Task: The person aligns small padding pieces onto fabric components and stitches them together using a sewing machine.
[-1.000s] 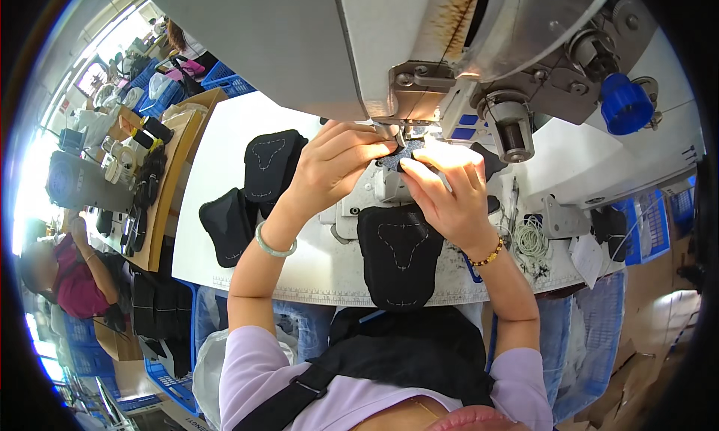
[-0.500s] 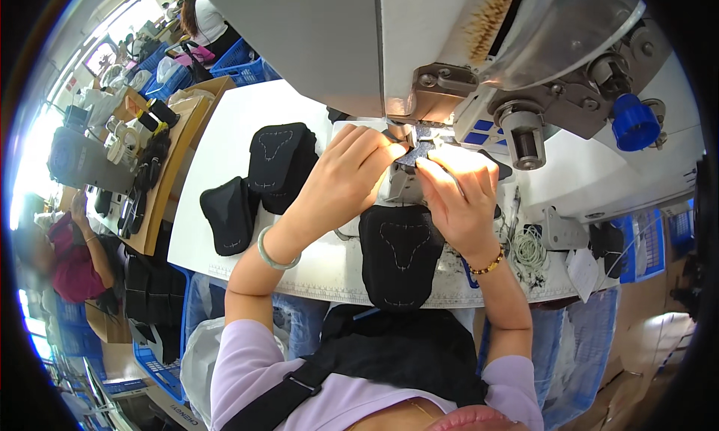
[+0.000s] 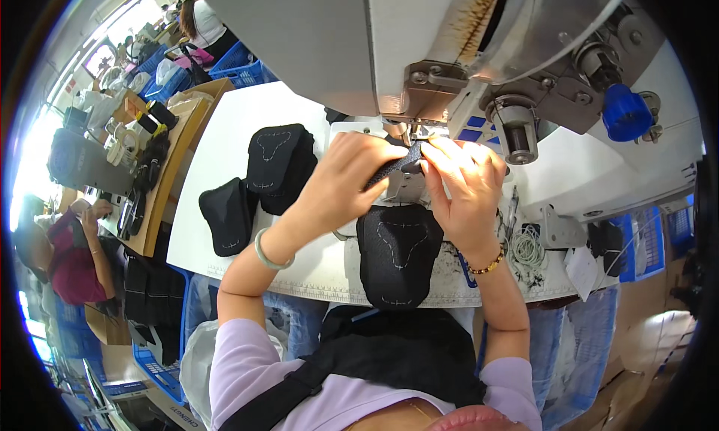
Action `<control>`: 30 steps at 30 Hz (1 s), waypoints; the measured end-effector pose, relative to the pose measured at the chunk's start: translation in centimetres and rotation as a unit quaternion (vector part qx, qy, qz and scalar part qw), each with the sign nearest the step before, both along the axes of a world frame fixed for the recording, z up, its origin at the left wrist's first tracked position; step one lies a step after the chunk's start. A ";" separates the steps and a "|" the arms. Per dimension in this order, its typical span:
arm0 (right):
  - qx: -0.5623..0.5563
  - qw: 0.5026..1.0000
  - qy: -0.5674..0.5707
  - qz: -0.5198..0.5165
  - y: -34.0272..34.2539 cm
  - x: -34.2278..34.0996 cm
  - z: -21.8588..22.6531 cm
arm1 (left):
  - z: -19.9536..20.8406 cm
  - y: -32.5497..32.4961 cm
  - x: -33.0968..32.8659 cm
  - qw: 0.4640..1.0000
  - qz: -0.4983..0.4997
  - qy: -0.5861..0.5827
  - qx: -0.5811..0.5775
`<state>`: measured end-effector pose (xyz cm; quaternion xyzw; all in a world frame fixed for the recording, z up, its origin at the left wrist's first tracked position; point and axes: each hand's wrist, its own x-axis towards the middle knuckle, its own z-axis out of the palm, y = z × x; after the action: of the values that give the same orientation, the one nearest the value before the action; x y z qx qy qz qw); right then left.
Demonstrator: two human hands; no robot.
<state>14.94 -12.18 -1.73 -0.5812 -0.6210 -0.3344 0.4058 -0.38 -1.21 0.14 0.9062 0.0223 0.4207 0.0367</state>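
Observation:
At the sewing machine's presser foot (image 3: 414, 130), both my hands grip one dark fabric piece (image 3: 404, 163). My left hand (image 3: 346, 175) pinches its left part, and the piece bends down between thumb and fingers. On the right end, my right hand (image 3: 466, 180) holds with thumb and fingertips, close under the needle area. The fingers partly hide the fabric. Just below my hands lies a black padded piece (image 3: 399, 255) with white chalk-like outlines. Further left are a stack of similar marked pieces (image 3: 279, 158) and a single black piece (image 3: 227, 217).
The sewing machine head (image 3: 442, 41) overhangs the white table (image 3: 202, 154), with a blue knob (image 3: 626, 112) at its right. Coiled pale cord (image 3: 527, 246) lies right of my right wrist. Blue crates (image 3: 640, 244) stand beyond the table. A co-worker (image 3: 75, 251) sits at the far left.
The fabric has turned from flat under the needle to a tilted, folded hold. My left hand has moved slightly down and left. The co-worker's hands have moved too.

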 end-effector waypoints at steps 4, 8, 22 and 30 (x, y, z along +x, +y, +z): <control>0.004 1.000 0.008 0.008 0.2 0.1 0.0 | -1.7 3.5 0.0 0.984 -0.137 -0.025 -0.109; 0.044 0.998 0.007 0.047 0.5 0.5 -0.9 | -1.6 4.2 -0.3 0.982 -0.171 -0.010 -0.080; 0.053 0.981 -0.058 0.176 -0.7 0.1 -1.7 | -0.4 -2.6 -0.2 0.997 0.039 0.028 0.053; 0.020 0.982 -0.057 0.179 -1.1 0.7 -1.4 | -1.0 -1.8 0.5 0.997 0.036 -0.019 0.071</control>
<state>15.68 -13.29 -3.11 -0.4320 -0.7304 -0.3014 0.4348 0.16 -3.04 -0.87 0.8968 0.0249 0.4397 -0.0423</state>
